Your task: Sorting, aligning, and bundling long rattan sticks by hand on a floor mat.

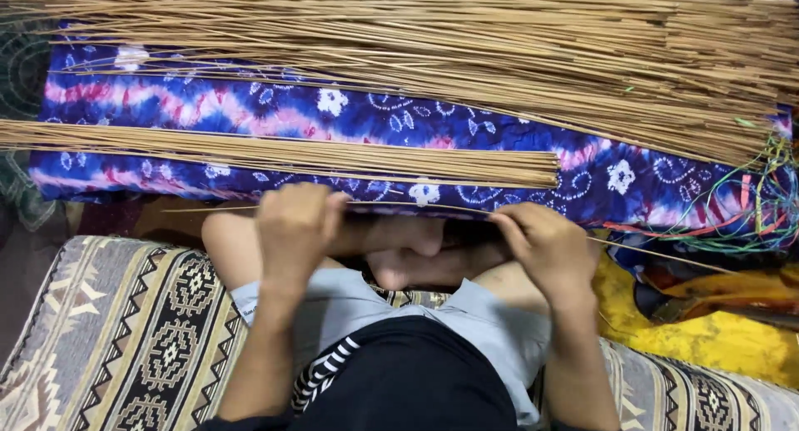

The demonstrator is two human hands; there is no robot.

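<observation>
Left hand [293,227] pinching one thin stick [416,206] near its left end, right hand [545,246] pinching the same stick further right. Stick level above crossed legs, just near of the blue tie-dye cloth [333,115]. Flat stick bundle [275,155] lying on that cloth; bigger heap [499,48] far beyond.

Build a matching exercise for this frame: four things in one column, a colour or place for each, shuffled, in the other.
Things:
1. left hand
2. cloth
3. cut stick bundle
4. threads

Descriptions:
A. far right, multicoloured tangle
B. pinches one thin stick with the right hand
C. blue and pink with white flowers
D. tan, lying across the cloth

Pairs: 1-B, 2-C, 3-D, 4-A
</observation>
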